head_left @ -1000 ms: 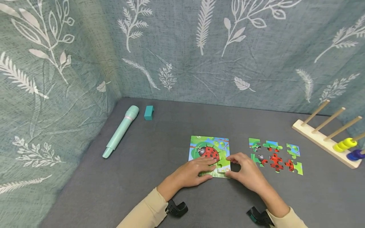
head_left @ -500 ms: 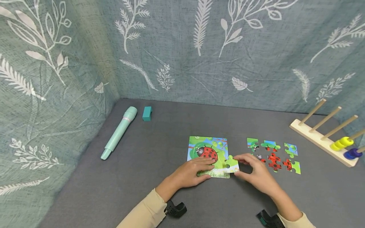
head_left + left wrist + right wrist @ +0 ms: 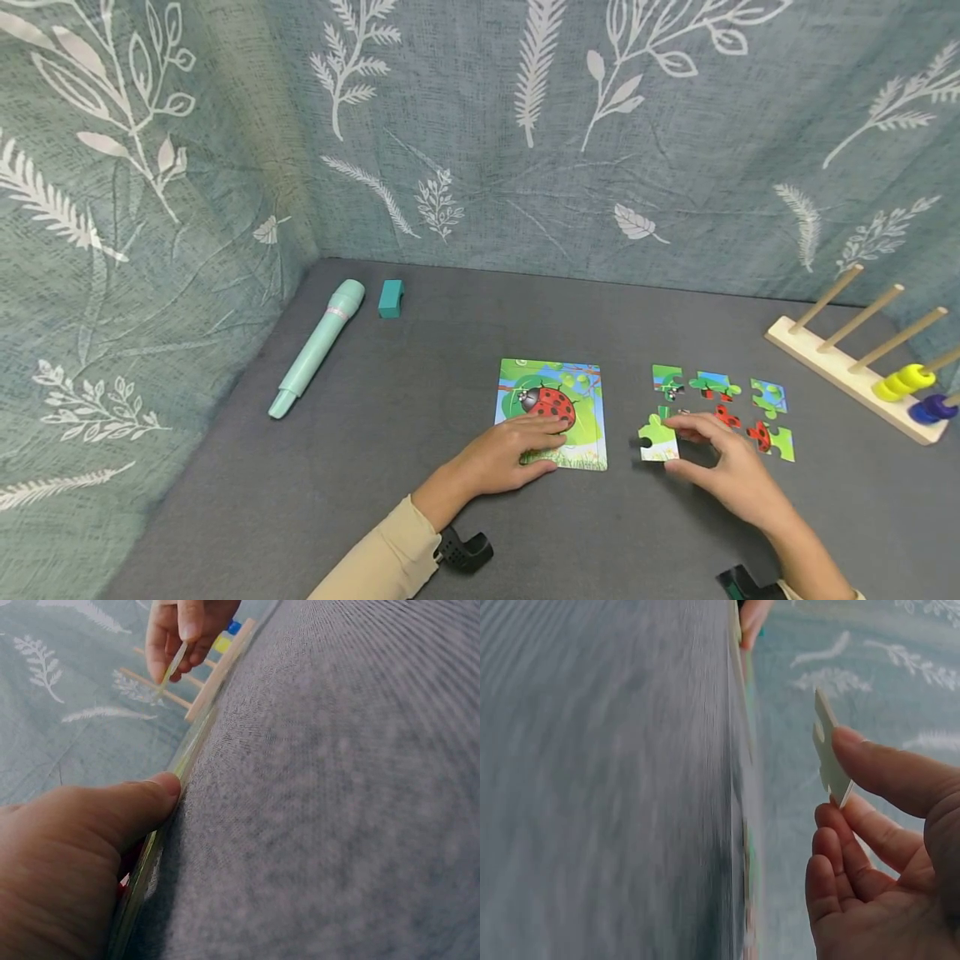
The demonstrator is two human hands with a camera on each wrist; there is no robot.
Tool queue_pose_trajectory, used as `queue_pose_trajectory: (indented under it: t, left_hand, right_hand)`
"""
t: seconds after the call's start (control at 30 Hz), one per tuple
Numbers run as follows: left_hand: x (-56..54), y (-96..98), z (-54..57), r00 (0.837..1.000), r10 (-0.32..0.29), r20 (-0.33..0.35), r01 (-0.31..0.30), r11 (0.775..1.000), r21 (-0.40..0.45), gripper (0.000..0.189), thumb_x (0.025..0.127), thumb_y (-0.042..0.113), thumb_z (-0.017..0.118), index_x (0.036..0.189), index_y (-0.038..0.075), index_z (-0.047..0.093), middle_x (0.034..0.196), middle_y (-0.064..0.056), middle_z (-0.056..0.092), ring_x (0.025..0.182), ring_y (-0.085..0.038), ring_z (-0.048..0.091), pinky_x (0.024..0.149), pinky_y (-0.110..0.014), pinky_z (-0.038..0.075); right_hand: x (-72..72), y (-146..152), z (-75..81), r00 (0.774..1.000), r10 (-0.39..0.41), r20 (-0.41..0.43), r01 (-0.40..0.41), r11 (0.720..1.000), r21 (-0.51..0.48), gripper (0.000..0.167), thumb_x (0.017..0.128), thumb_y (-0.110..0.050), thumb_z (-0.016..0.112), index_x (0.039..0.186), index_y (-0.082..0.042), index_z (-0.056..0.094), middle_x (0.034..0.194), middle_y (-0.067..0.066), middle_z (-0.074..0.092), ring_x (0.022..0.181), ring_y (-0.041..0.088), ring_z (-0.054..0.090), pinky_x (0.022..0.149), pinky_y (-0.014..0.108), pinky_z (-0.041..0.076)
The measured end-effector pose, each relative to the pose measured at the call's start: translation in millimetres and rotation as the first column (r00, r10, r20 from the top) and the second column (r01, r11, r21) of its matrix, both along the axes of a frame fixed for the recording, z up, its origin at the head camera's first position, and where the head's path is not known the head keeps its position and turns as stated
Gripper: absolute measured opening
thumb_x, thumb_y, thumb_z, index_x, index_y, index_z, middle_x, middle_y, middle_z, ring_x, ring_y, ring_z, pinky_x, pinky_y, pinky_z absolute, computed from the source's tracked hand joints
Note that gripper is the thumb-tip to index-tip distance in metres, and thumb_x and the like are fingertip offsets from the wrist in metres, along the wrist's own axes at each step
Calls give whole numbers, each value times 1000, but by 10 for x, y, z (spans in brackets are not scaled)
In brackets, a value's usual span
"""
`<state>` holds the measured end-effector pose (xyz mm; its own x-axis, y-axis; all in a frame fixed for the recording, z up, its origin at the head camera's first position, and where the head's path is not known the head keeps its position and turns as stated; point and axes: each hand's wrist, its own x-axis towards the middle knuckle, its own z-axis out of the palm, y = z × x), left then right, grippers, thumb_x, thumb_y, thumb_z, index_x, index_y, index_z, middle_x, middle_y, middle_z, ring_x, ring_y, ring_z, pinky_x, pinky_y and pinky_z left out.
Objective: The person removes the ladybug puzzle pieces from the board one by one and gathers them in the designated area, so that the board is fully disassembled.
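Note:
My right hand [image 3: 723, 467] pinches a green and white jigsaw piece [image 3: 660, 440] between thumb and fingers, held above the table. In the right wrist view the jigsaw piece [image 3: 831, 754] is seen nearly edge-on, well off the grey cloth. My left hand [image 3: 506, 454] rests flat on the lower left of a square ladybug picture board [image 3: 588, 400], covering part of it. Its thumb [image 3: 146, 802] lies along the board's edge in the left wrist view. Several loose jigsaw pieces [image 3: 769, 398] lie right of the board, some partly hidden behind my right hand.
A wooden peg stand [image 3: 840, 367] with yellow and blue rings is at the far right. On the left lie a mint-green microphone-shaped toy [image 3: 318, 346] and a teal block [image 3: 391, 298]. A leaf-patterned curtain [image 3: 465, 125] hangs behind the table.
My right hand has lifted the green jigsaw piece off the lower right of the board and carried it right, toward the loose pieces. My left hand has stayed on the board.

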<state>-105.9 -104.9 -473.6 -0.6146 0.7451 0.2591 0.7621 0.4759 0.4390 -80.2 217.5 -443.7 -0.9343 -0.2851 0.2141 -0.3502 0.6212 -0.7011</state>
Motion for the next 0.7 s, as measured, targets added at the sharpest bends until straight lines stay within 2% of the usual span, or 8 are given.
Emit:
queue_pose_trajectory:
  t: [0.2,0.4,0.7]
  left_hand:
    - [1,-3,-3,1000,-2,-23,2,1000,4,39,93,27,61,127,8,62,139,-2,54,131,-15,47,117,-23,30]
    - [0,-5,-11,1000,-5,-31,5,1000,5,39,93,27,61,127,8,62,139,-3,54,131,-15,47,117,-23,30]
    - [1,2,-18,1000,-2,-17,2,1000,4,39,94,28,61,128,9,61,140,-2,53,132,-15,47,117,-23,30]
  right_hand:
    - [49,190,-6,999,12,-30,-15,997,-79,50,72,-4,81,119,-9,63,111,-8,59,98,-6,53,86,2,43]
    - [111,389,-33,999,11,-46,-17,990,-137,51,71,7,78,119,0,62,112,-12,58,98,-5,54,87,2,43]
    - [232,707,-70,997,-74,-32,71,993,-92,51,73,7,76,121,2,59,113,-17,55,100,-9,51,85,-1,42]
